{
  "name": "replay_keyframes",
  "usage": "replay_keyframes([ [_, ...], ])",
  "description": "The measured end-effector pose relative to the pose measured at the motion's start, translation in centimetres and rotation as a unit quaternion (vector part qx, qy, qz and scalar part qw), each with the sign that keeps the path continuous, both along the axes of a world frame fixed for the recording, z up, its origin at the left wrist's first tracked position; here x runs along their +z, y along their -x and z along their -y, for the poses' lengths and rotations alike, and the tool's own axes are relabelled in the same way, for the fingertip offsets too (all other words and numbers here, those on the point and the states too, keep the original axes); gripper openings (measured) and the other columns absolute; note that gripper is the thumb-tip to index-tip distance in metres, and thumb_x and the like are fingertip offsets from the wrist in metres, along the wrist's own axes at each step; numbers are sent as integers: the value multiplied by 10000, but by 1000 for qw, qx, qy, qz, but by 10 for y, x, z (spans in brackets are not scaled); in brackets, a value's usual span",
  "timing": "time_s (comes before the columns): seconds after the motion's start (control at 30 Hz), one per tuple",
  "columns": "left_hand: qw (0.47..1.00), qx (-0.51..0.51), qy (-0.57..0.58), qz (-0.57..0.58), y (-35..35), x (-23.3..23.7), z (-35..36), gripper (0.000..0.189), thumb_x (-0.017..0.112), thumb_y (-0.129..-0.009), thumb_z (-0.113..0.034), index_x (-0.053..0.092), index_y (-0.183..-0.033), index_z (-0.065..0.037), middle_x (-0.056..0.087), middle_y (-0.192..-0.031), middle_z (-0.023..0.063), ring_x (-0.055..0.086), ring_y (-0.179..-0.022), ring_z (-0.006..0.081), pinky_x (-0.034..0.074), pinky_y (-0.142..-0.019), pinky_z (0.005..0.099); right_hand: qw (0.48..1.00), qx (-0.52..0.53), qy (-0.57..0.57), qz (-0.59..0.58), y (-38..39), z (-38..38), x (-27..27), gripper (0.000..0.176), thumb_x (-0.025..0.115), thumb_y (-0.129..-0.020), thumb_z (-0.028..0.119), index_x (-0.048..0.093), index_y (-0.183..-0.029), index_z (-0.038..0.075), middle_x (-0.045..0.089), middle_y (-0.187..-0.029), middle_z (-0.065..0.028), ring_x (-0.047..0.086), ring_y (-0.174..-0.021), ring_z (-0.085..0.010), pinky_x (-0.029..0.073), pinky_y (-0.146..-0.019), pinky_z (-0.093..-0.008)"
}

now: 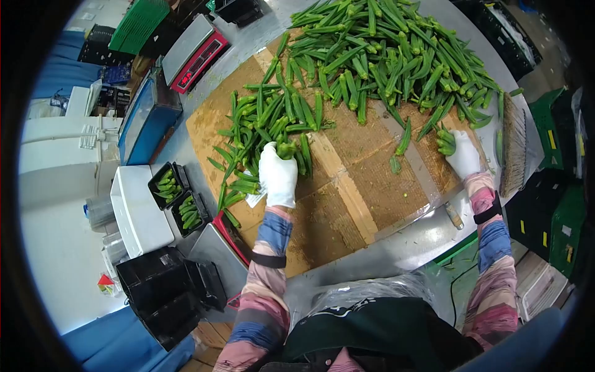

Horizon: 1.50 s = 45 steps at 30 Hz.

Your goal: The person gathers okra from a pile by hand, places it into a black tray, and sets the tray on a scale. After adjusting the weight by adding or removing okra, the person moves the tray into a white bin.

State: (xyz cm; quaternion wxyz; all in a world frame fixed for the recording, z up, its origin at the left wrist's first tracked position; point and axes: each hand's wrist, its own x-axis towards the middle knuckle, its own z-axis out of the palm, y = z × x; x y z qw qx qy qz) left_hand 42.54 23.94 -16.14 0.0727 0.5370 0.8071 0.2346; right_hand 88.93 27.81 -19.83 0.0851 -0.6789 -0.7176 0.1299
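My left hand (277,178), in a white glove, is closed on some okra (286,150) at the edge of a smaller spread of okra pods (260,118). Far to the right, my gloved right hand (463,156) grips a small bunch of okra (445,142) above the cardboard. Behind both hands, a large heap of green okra (396,56) covers the back of the table. A few loose pods (404,137) lie between the hands on the brown cardboard (347,192). My fingers hide part of what each hand holds.
Two black punnets with okra (189,212) stand at the left beside a white container (139,208). A red scale (199,62) is at the back left, another scale (217,248) at the front left. A brush (514,146) lies on the right edge, near green crates (551,130).
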Motion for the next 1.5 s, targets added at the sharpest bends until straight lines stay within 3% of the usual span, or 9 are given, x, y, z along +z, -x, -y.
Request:
replay_keyframes([
  [0.2,997,23,77,15,17,-13,2,456,790,-791,-205,608,-1163,-14,709,-1054,218,681,-986,384,542,-847,403,991,-102,82,16,7,0,6,559,785,-742,185,590,-1252,67,679,-1138,-231,676,-1014,-398,543,-866,-466],
  [0.3,993,-1,79,83,32,-9,5,466,791,-793,-196,605,-1175,-6,718,-1040,193,695,-975,346,549,-834,400,980,-126,69,-136,23,17,15,528,797,-725,149,613,-1201,15,721,-1047,-209,712,-971,-330,555,-844,-402],
  [0.33,981,-34,20,189,39,-15,12,402,751,-845,-147,612,-1198,-13,730,-1004,134,706,-945,270,564,-789,382,924,-135,83,-349,31,28,14,439,787,-751,96,638,-1150,-10,724,-997,-114,698,-888,-218,548,-808,-335],
  [0.5,622,-22,69,780,-4,56,72,402,676,-923,-72,571,-1307,-18,697,-1096,79,698,-949,221,591,-823,381,661,-129,318,-667,119,92,73,446,797,-806,104,662,-1220,10,696,-1035,-25,650,-902,-139,515,-828,-284],
  [0.9,350,-15,85,933,-26,79,208,665,543,-1026,-461,364,-1525,-58,428,-1536,161,459,-1390,283,425,-1129,508,490,-50,511,-705,213,186,83,473,607,-936,73,526,-1395,-14,634,-1294,-110,614,-1174,-210,471,-1038,-362],
  [1.07,436,-12,94,895,-1,86,243,944,488,-889,-772,379,-1518,-75,449,-1522,153,474,-1369,334,398,-1107,590,400,-55,534,-743,242,219,81,478,552,-953,73,483,-1417,-19,627,-1275,-163,618,-1163,-274,485,-1038,-445],
  [1.3,308,16,22,951,62,101,300,839,526,-932,-690,408,-1497,-81,468,-1498,158,501,-1345,346,439,-1060,610,391,-36,578,-715,307,251,91,416,538,-969,135,524,-1355,-20,638,-1250,-172,635,-1113,-280,489,-1015,-437],
  [1.4,453,43,-23,890,77,121,328,544,653,-985,-377,506,-1376,-28,615,-1306,140,647,-1150,235,586,-903,399,447,8,569,-690,343,265,107,388,576,-979,150,547,-1329,-16,652,-1225,-153,650,-1072,-254,524,-957,-421],
  [1.5,573,-54,7,818,110,115,352,496,612,-1007,-193,435,-1438,-23,530,-1408,183,571,-1268,303,532,-995,532,551,54,526,-646,383,287,120,369,658,-964,149,581,-1289,-9,672,-1182,-114,658,-1027,-205,548,-892,-380],
])
